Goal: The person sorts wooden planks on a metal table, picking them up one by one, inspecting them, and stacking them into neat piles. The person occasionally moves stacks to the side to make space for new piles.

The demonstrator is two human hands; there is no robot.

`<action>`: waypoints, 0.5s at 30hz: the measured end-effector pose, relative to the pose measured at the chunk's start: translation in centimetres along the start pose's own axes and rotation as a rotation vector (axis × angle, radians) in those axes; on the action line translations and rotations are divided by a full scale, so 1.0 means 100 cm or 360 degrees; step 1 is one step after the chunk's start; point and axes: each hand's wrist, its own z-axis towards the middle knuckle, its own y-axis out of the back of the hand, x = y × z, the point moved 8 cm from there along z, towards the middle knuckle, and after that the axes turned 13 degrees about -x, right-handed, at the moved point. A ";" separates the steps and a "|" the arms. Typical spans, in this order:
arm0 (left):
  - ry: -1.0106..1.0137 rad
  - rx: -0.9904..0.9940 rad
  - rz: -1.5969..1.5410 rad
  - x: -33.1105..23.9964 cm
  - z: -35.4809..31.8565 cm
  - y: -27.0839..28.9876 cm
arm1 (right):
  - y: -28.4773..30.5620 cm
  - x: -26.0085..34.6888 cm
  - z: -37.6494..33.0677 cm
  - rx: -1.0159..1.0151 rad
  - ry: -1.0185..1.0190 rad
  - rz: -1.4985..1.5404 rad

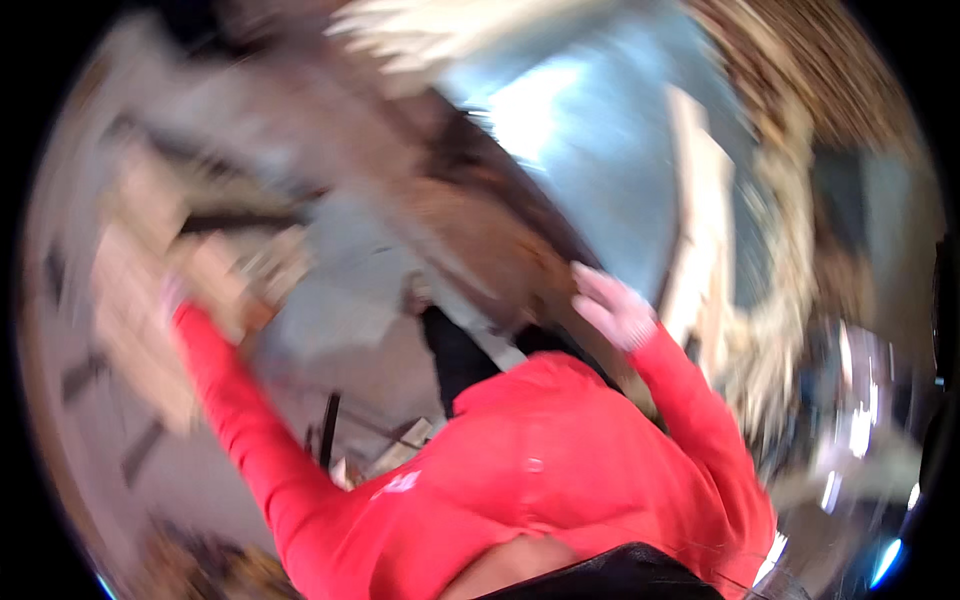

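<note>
Across the upper right spreads a shiny grey surface point(600, 180); at far left sit pale wood pieces point(135, 320), blurred. A long wooden strip point(705, 200) lies on the surface. The right hand point(615, 308), fingers outstretched, is near its edge; the left hand point(172, 296) meets the wood pieces, its fingers too blurred to tell.
</note>
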 end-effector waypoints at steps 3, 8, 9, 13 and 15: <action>0.0131 -0.0231 -0.0415 -0.072 0.029 0.013 | 0.068 -0.054 -0.033 -0.0351 -0.0349 -0.0936; 0.0431 -0.1065 -0.1239 -0.154 -0.115 0.188 | 0.151 -0.204 -0.120 -0.0780 -0.1434 -0.1090; 0.0513 -0.1153 -0.1430 -0.164 -0.170 0.221 | 0.144 -0.226 -0.120 -0.0665 -0.1489 -0.1045; -0.0094 -0.0225 -0.2107 -0.340 -0.332 0.274 | 0.120 -0.272 -0.133 -0.0800 -0.1316 -0.0932; -0.0399 0.0848 -0.2488 -0.466 -0.440 0.288 | 0.134 -0.222 -0.128 -0.0815 -0.0991 0.0132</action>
